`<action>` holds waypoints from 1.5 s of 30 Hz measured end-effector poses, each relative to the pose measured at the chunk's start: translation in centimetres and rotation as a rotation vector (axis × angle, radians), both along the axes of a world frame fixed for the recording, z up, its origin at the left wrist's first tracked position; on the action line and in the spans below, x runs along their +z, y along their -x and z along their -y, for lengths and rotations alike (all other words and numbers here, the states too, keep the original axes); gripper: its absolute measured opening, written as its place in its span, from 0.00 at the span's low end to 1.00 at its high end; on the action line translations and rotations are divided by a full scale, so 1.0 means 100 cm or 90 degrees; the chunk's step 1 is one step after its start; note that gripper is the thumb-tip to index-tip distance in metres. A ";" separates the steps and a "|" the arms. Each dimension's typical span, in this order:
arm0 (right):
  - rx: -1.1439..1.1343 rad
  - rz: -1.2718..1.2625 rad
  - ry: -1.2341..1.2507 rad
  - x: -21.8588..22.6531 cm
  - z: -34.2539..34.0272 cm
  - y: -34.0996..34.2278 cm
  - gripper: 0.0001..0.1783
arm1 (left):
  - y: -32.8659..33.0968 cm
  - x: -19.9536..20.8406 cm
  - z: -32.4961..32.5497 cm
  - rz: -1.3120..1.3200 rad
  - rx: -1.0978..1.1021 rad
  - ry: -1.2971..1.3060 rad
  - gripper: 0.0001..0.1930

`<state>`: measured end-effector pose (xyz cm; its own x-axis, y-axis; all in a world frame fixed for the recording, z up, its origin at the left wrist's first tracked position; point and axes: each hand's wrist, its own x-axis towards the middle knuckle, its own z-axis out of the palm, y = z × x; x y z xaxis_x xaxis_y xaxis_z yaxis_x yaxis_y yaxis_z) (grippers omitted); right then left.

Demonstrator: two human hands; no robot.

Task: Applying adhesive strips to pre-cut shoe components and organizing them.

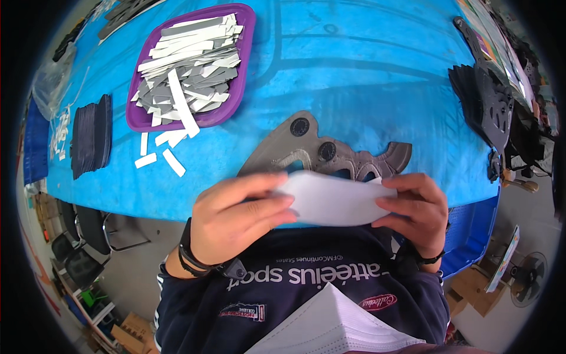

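Between my two hands, at the table's near edge, is a smooth white sheet-like piece (336, 199), slightly blurred and curved at its edges. My left hand (243, 215) pinches its left end with the fingers closed. At the other end my right hand (415, 209) grips it between thumb and fingers. Just beyond it, partly covered, lies a grey curved part (277, 141) with cut-out openings and two round black discs (327, 151) on it. What the piece is made of I cannot tell.
A purple basket (250, 53) full of white and grey strips stands at the back left of the blue table (354, 76), with loose white strips (172, 162) before it. Dark stacked sheets (92, 135) lie far left. Black perforated parts (486, 106) are at the right edge.
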<state>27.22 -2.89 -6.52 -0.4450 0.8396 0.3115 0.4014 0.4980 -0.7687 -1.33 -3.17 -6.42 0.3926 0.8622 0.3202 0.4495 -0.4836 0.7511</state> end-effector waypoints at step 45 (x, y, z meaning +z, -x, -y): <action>-0.030 0.185 -0.123 -0.010 -0.004 0.008 0.18 | -0.015 -0.002 -0.013 -0.190 0.014 -0.047 0.09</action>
